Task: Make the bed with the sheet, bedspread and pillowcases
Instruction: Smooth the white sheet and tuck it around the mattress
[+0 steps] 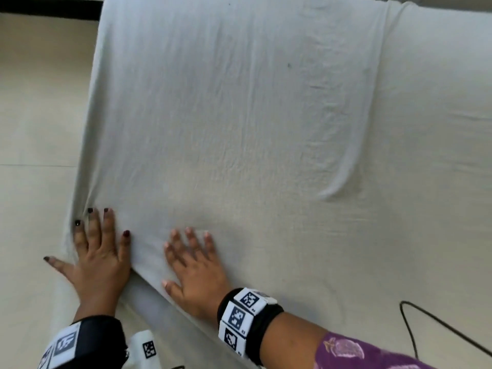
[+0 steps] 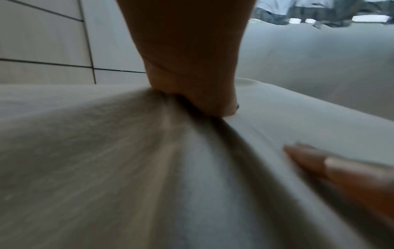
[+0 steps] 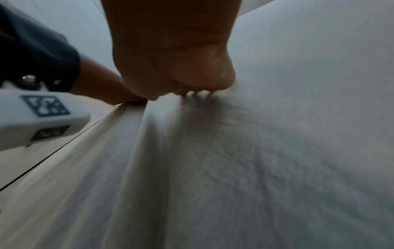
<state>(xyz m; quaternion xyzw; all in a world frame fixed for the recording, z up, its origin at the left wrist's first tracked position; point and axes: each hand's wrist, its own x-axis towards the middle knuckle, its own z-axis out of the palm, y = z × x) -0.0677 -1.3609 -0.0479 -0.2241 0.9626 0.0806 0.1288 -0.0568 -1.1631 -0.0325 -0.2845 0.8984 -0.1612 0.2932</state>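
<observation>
A white sheet (image 1: 239,115) lies spread over the bed and fills most of the head view. My left hand (image 1: 97,251) presses flat on its near left corner, fingers straight and spread, thumb out over the bed's edge. My right hand (image 1: 194,265) lies flat on the sheet just to the right, fingers straight. In the left wrist view the left hand's heel (image 2: 192,75) pushes into the sheet (image 2: 127,168), with right fingertips (image 2: 319,161) at the lower right. In the right wrist view the right palm (image 3: 175,67) bears down on the sheet (image 3: 255,160).
A long raised fold (image 1: 346,161) runs down the sheet at the right of the middle. Pale tiled floor (image 1: 34,115) lies to the left of the bed. A black cable (image 1: 426,323) crosses the sheet at the lower right.
</observation>
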